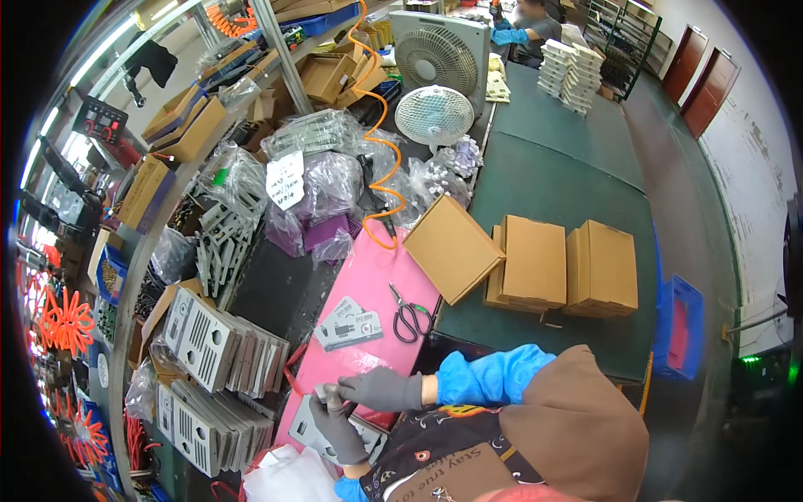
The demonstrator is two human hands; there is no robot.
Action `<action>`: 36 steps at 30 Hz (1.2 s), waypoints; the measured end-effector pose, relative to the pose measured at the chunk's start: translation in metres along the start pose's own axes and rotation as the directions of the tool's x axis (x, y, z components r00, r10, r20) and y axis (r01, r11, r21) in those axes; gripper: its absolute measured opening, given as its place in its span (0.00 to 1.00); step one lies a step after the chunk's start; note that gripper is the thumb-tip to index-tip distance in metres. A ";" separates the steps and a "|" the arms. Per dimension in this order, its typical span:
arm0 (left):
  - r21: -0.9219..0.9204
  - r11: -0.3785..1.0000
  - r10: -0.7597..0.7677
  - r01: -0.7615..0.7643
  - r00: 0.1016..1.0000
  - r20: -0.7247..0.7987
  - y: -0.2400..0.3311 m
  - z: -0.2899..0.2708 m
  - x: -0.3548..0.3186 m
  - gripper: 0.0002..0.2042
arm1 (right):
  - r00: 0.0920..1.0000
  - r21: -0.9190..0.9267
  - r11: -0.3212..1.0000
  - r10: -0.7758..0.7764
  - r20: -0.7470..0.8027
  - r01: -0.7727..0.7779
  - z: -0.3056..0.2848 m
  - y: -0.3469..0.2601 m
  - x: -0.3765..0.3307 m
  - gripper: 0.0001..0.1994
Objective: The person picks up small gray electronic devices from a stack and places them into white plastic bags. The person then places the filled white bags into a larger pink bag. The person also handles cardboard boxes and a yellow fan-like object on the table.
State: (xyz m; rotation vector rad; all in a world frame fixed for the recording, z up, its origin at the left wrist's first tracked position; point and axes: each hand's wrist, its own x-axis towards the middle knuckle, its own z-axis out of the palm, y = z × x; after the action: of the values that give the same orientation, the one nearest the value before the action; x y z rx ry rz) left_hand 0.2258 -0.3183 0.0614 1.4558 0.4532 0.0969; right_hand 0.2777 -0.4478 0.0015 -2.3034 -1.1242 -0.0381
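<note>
My left hand (339,431), in a grey glove, lies over a light grey metal panel (368,437) with cut-outs, close in front of me. Its fingers bend at the panel's upper edge and look closed on it. From the right comes my right hand (381,390), gloved alike, its fingers drawn together near the left fingertips; anything small between them is hidden. Beneath is a pink mat (351,272). Farther up it rest several grey printed cards (351,326) and black-handled scissors (411,318).
Slotted metal panels (205,343) stand stacked at the left, with a white bag (293,475) near me. Cardboard boxes (531,259) sit on the green table (552,180). Beyond are bagged parts (330,180), a coiled orange hose (385,180), fans (435,115) and a co-worker (535,33).
</note>
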 end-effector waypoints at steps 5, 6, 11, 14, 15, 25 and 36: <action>0.079 0.961 0.264 -0.265 0.964 0.021 -0.030 -0.003 0.002 0.22 | 0.963 0.445 0.855 0.258 0.079 -0.266 0.002 -0.013 -0.012 0.26; 0.083 0.961 0.264 -0.263 0.965 0.000 -0.030 -0.006 -0.001 0.23 | 0.947 0.437 0.841 0.272 0.170 -0.320 -0.023 -0.020 -0.011 0.27; 0.031 0.962 0.271 -0.270 0.962 -0.036 -0.029 -0.009 -0.011 0.26 | 0.972 0.593 0.781 0.236 0.011 -0.197 -0.014 -0.026 -0.021 0.29; -0.011 0.952 0.305 -0.306 0.951 -0.059 -0.020 -0.010 -0.016 0.17 | 0.962 0.617 0.786 0.198 -0.186 -0.043 -0.010 -0.038 -0.019 0.27; -0.005 0.956 0.293 -0.293 0.954 -0.063 -0.023 -0.015 -0.016 0.16 | 0.967 0.600 0.798 0.189 -0.172 -0.049 -0.017 -0.039 -0.018 0.27; -0.171 0.965 0.189 -0.198 0.980 -0.069 -0.018 -0.046 -0.031 0.14 | 0.960 0.492 0.869 0.176 -0.218 -0.048 0.013 -0.065 0.000 0.22; -0.065 0.984 0.144 -0.165 0.959 -0.246 0.005 -0.106 -0.062 0.10 | 0.979 0.594 0.805 0.125 -0.160 -0.006 0.022 -0.140 0.020 0.23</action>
State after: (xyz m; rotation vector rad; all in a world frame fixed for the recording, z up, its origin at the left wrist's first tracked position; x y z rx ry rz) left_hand 0.1329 -0.2394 0.0765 1.3999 0.5250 0.4169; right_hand 0.1835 -0.3545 0.0553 -1.7276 -0.8061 0.1035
